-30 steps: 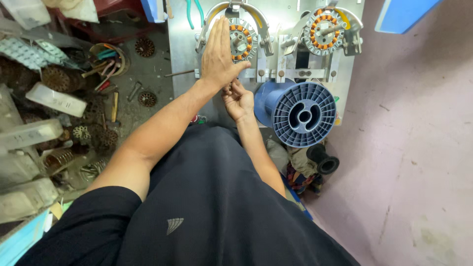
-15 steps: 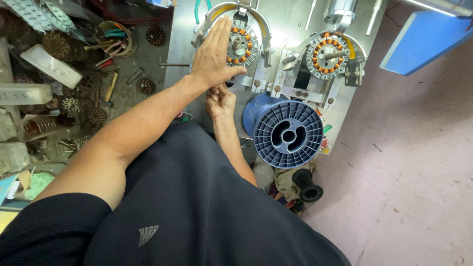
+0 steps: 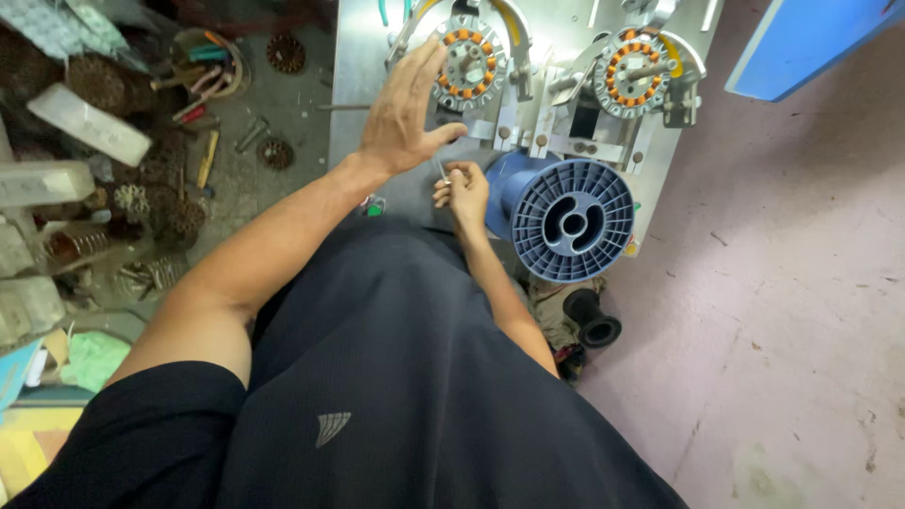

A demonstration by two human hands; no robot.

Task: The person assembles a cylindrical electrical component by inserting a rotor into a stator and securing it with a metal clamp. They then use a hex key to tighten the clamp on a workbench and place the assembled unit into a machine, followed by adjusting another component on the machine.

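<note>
1. The left hand (image 3: 403, 118) is raised flat over the grey metal winding machine panel (image 3: 363, 57), fingers spread and straight, thumb stuck out to the right. It grips nothing.
2. Its fingertips lie just beside the left round stator core with orange winding slots (image 3: 468, 64), which sits clamped in a fixture near the top of the panel; whether the fingers touch the core cannot be told.
3. The right hand (image 3: 462, 188) sits lower, close to the body, its fingers pinched together on a small thin silvery metal piece (image 3: 443, 172) that pokes up between them.
4. The two hands are near each other but apart: the left thumb hangs just above the right hand's knuckles.
5. A second round stator core with orange slots (image 3: 632, 71) is mounted in a matching fixture to the right of the first, well away from both hands.
6. A large blue ribbed plastic spool (image 3: 570, 220) lies on its side just right of the right hand, its open end facing the camera.
7. Below the spool, a black rubber tube-shaped part (image 3: 592, 319) lies on the pinkish floor (image 3: 782, 283).
8. To the left of the machine, a cluttered grey workbench (image 3: 236, 188) carries dark wound cores, small hand tools and white plastic boxes.
9. The person wears a black short-sleeved shirt (image 3: 377, 396), which fills the lower part of the view.
</note>
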